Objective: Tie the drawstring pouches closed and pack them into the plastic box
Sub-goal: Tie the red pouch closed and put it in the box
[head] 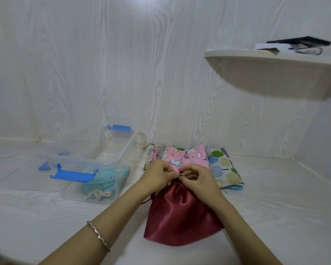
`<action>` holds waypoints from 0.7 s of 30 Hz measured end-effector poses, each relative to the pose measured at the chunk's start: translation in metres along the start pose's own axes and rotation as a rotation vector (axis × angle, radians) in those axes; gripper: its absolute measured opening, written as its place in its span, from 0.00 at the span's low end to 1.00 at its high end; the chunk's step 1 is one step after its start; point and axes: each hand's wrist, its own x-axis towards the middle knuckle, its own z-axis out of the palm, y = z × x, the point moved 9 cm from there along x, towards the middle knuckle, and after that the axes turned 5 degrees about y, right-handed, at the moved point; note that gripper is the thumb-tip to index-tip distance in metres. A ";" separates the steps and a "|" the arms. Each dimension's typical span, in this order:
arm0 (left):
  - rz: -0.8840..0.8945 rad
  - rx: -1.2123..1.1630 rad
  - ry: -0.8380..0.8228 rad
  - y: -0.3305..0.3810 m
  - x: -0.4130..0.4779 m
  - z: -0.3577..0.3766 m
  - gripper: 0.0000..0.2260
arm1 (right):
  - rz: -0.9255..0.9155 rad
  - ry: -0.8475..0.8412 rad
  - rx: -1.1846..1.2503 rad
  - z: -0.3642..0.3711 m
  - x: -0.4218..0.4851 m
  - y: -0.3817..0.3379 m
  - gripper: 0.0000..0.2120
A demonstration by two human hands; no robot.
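Observation:
A dark red satin pouch (pixel 181 213) lies in front of me with its neck gathered. My left hand (pixel 158 174) and my right hand (pixel 197 177) meet at that neck, and each pinches the thin red drawstring (pixel 180 175). Behind them lies a pink animal-print pouch (pixel 187 156), with a leaf-print pouch (pixel 225 167) to its right and a small patterned pouch (pixel 153 153) to its left. The clear plastic box (pixel 120 150) with blue latches stands to the left and holds a tied teal pouch (pixel 105 180).
The box's clear lid (pixel 51 159) lies to the left of the box. A white wall shelf (pixel 275 73) with dark items on it juts out at the upper right. Everything rests on a white surface against a white wood-grain wall.

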 end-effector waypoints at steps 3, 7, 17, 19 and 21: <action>0.019 0.018 -0.063 0.002 0.000 0.004 0.14 | -0.173 0.020 -0.282 -0.001 -0.002 -0.015 0.08; 0.061 0.125 -0.139 0.006 -0.002 0.010 0.15 | -0.215 0.008 -0.377 -0.001 -0.003 -0.021 0.06; 0.168 0.147 -0.058 0.007 0.003 0.003 0.09 | 0.231 -0.083 0.274 0.004 -0.004 0.004 0.10; 0.150 0.104 -0.068 0.004 0.003 0.004 0.10 | 0.337 -0.090 0.503 0.009 -0.005 0.010 0.11; 0.128 0.029 -0.087 0.002 0.003 0.005 0.10 | 0.399 -0.111 0.644 0.014 -0.006 0.013 0.11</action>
